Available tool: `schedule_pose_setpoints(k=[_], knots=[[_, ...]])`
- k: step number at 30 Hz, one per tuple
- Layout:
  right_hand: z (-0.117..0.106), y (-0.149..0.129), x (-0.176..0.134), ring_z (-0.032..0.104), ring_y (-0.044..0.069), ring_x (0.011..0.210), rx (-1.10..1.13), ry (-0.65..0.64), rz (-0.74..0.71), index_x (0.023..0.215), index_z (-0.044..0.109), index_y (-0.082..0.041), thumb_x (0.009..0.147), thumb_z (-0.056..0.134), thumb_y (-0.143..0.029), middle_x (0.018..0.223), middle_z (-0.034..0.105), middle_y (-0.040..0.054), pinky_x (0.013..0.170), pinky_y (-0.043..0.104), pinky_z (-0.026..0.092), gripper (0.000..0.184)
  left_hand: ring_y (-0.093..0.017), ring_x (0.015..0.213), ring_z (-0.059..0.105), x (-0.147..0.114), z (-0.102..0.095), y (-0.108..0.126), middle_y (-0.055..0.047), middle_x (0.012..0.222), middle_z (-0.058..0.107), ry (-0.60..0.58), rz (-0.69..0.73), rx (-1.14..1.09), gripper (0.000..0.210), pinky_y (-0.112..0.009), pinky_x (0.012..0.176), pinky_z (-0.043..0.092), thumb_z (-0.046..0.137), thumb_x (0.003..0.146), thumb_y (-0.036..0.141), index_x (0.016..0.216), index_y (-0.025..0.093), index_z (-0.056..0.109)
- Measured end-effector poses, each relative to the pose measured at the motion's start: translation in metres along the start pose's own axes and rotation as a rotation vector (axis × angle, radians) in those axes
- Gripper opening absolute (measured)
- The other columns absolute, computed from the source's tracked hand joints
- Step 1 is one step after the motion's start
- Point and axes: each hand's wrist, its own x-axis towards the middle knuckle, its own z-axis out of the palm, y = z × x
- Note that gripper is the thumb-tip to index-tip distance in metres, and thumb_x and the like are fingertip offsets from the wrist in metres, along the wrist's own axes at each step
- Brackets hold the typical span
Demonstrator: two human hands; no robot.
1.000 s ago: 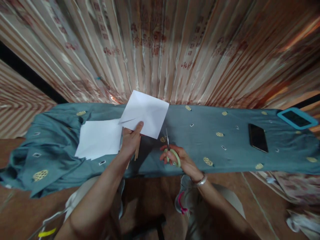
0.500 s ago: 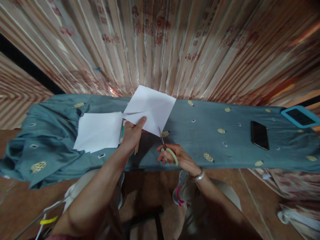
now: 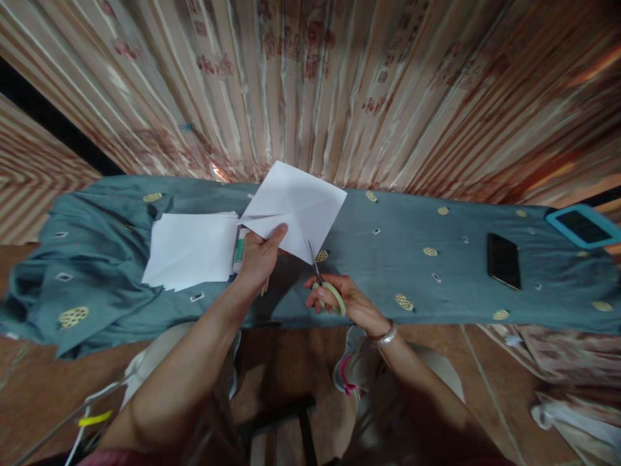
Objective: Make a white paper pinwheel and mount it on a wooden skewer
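White paper (image 3: 310, 200) is pinched under the left hand's (image 3: 262, 254) thumb, above the blue-green cloth (image 3: 378, 278). Fingers of the right hand (image 3: 352, 301) grip green-handled scissors (image 3: 317, 273), blades at the sheet's near corner. Left of it lies a paper stack (image 3: 191, 249); well apart, right, a phone (image 3: 503, 261).

The left hand (image 3: 259, 255) pinches, thumb (image 3: 277, 235) uppermost, left forearm (image 3: 204, 346) slanting back behind it. To its right and a little lower, the right hand (image 3: 355, 301) grips with curled fingers (image 3: 313, 298), right forearm (image 3: 424, 378) angled back rightward behind it.
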Motion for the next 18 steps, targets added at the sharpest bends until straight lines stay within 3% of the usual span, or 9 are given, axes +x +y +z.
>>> schedule_pose_setpoints(k=[7, 18], knots=[[-0.0001, -0.0004, -0.0002, 0.058, 0.009, 0.058, 0.01, 0.006, 0.026, 0.098, 0.064, -0.016, 0.073, 0.071, -0.058, 0.078, 0.07, 0.0022, 0.053, 0.021, 0.042, 0.05, -0.02, 0.069, 0.064, 0.0, -0.0013, 0.0006, -0.005, 0.074, 0.07, 0.004, -0.014, 0.034, 0.026, -0.031, 0.064, 0.051, 0.075, 0.07, 0.04, 0.075, 0.015, 0.069], [0.0011, -0.0004, 0.0002, 0.057, 0.01, 0.057, 0.007, -0.001, 0.031, 0.1, 0.065, -0.017, 0.074, 0.072, -0.058, 0.077, 0.07, 0.0015, 0.052, 0.022, 0.041, 0.049, -0.023, 0.077, 0.065, -0.0019, -0.0003, 0.0029, -0.005, 0.077, 0.071, 0.017, -0.028, 0.017, 0.027, -0.032, 0.071, 0.054, 0.077, 0.067, 0.041, 0.077, 0.017, 0.069]])
